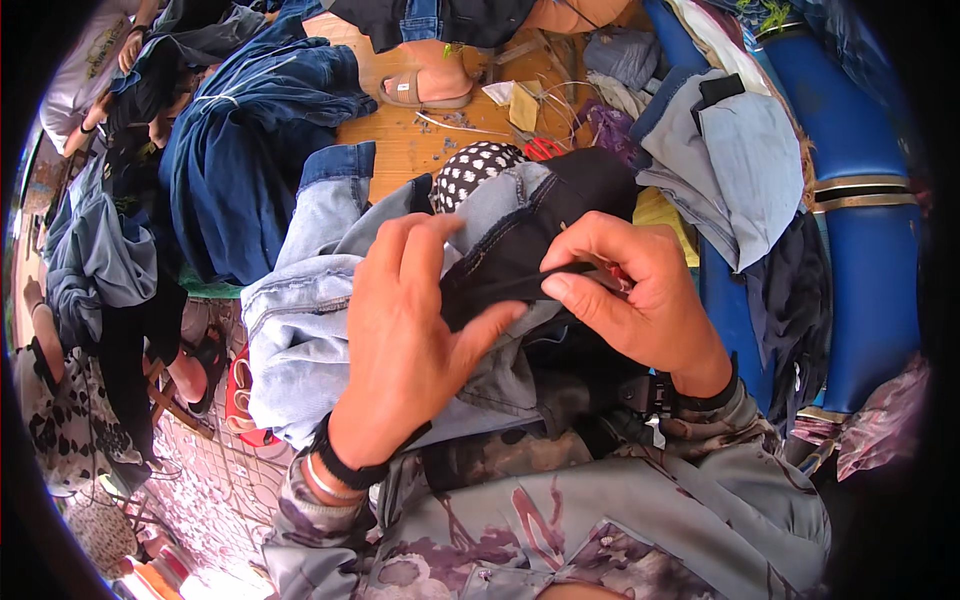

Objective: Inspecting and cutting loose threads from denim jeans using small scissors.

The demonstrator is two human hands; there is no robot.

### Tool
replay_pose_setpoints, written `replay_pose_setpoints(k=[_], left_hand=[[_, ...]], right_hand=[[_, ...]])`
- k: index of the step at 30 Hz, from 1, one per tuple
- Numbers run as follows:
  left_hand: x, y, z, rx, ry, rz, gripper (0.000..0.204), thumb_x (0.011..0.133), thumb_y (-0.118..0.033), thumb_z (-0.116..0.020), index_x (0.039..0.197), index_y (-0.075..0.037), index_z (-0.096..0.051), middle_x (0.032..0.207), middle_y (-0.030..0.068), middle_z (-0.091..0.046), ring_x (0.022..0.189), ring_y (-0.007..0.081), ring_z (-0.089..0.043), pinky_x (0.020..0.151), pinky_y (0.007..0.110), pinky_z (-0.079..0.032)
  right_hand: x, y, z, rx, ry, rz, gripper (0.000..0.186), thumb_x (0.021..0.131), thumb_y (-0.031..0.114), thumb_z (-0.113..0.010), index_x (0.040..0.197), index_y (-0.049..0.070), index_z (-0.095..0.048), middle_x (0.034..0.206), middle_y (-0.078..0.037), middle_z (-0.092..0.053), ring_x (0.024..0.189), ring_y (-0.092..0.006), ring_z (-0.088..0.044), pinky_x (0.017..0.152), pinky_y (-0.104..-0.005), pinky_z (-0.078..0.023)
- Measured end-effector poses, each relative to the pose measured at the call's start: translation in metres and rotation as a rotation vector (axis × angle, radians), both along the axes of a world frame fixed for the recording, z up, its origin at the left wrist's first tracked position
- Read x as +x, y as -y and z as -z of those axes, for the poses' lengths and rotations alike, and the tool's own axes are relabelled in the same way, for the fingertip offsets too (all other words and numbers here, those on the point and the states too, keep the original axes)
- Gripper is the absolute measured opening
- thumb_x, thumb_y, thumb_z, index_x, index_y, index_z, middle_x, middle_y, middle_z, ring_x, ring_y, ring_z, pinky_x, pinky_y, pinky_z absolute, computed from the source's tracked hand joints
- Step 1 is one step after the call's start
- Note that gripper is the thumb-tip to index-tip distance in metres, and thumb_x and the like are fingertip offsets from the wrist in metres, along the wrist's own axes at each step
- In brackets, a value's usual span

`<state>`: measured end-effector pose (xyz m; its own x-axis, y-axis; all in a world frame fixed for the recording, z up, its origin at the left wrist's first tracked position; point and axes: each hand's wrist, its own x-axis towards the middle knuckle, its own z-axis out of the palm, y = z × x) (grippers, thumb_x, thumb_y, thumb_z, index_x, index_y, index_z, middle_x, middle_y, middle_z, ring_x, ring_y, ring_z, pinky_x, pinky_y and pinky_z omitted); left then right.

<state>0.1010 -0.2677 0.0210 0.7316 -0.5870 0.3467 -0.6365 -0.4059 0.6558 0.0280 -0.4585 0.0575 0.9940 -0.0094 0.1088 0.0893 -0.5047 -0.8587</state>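
Across my lap lies a light-blue denim garment [300, 325] with dark blue seams and black cloth [592, 192] along its upper right part. My right hand [650, 290] pinches a fold of that black cloth between thumb and forefinger. Something small and red shows inside its curled fingers, too hidden to name. My left hand [395, 320] is over the denim, its thumb and fingers apart, with the black cloth behind the gap. Its fingertips are slightly blurred. Beyond the hands sits a black-and-white spotted piece [478, 172], partly covered by the garment.
A wooden tabletop [395, 150] holds scraps, threads and red-handled scissors [543, 148]. Dark blue denim [240, 170] is heaped at left; pale denim pieces [735, 160] lie at right beside large blue tubes [865, 270]. A sandalled foot [430, 80] rests on the table; other people work at far left.
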Motion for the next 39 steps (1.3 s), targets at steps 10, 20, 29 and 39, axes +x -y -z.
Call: replay_pose_setpoints(k=[10,20,29,39], left_hand=[[0.005,0.014,0.038,-0.416,-0.421,0.125,0.041,0.07,0.001,-0.069,0.11,0.001,-0.06,0.093,0.0142,-0.064,0.081,0.0246,-0.062,0.073,0.029,-0.047],[-0.007,0.0,0.013,-0.447,-1.071,0.293,0.017,0.087,-0.004,-0.063,0.102,0.004,-0.063,0.089,-0.0002,-0.063,0.083,0.0045,-0.05,0.073,0.02,-0.042],[0.002,0.011,0.01,-0.33,-1.025,0.316,0.029,0.084,-0.01,-0.07,0.109,0.003,-0.062,0.092,-0.0028,-0.064,0.081,0.0023,-0.052,0.073,0.018,-0.043],[-0.022,0.001,0.037,-0.99,-1.418,0.21,0.041,0.082,-0.019,-0.071,0.115,0.002,-0.059,0.106,0.008,-0.066,0.096,0.0144,-0.061,0.087,0.028,-0.047]], right_hand=[[0.002,0.009,-0.012,-0.53,0.313,-0.001,0.031,0.061,-0.006,-0.066,0.09,0.004,-0.058,0.071,-0.007,-0.051,0.058,-0.0261,-0.051,0.051,-0.0316,-0.039],[0.041,0.018,0.022,-0.123,0.02,0.036,0.011,0.075,-0.001,-0.065,0.078,-0.001,-0.054,0.064,-0.003,-0.047,0.061,-0.0044,-0.041,0.053,-0.0238,-0.036],[0.042,0.014,0.02,0.019,0.028,0.017,0.012,0.069,0.003,-0.066,0.078,-0.003,-0.06,0.062,-0.011,-0.055,0.057,-0.0119,-0.052,0.054,-0.0293,-0.042],[0.051,0.027,0.086,0.407,-0.278,-0.122,0.015,0.078,0.006,-0.074,0.082,0.005,-0.059,0.076,0.006,-0.056,0.071,-0.0014,-0.05,0.064,-0.0176,-0.042]])
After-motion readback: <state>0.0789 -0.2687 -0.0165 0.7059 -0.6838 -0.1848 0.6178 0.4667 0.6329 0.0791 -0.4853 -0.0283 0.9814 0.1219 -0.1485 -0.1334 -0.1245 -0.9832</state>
